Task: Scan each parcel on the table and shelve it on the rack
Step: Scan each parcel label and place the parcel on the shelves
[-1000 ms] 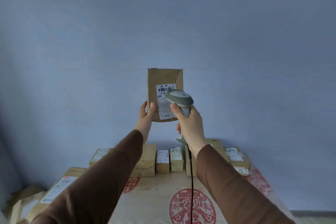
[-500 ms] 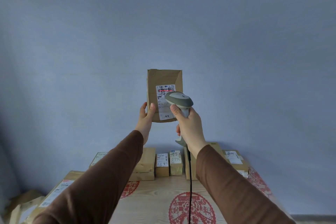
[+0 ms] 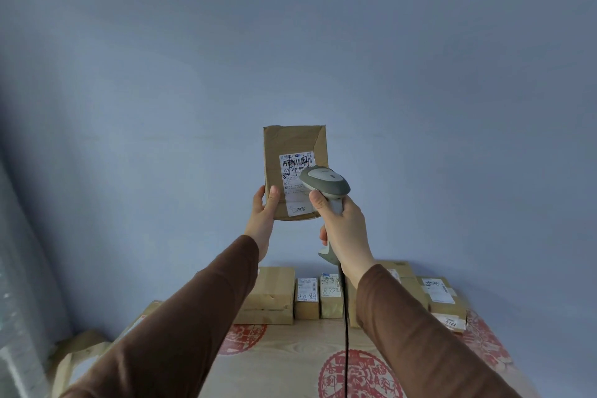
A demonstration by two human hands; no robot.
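A flat brown cardboard parcel [image 3: 292, 145] with a white shipping label stands upright in the air in front of the blue wall. My left hand [image 3: 263, 218] grips its lower left corner, thumb across the front. My right hand [image 3: 344, 229] grips the handle of a grey barcode scanner [image 3: 324, 184], whose head overlaps the label's lower right part. The scanner's black cable [image 3: 346, 333] hangs down over the table. No rack is in view.
Several brown labelled parcels [image 3: 307, 296] stand in a row at the back of a wooden table [image 3: 284, 362] printed with red round emblems. More boxes [image 3: 79, 365] sit low at the left, beside a pale grey edge.
The red scan line seen on the barcode half a second ago is gone. Parcel and scanner have hardly moved; the view has tilted slightly upward.
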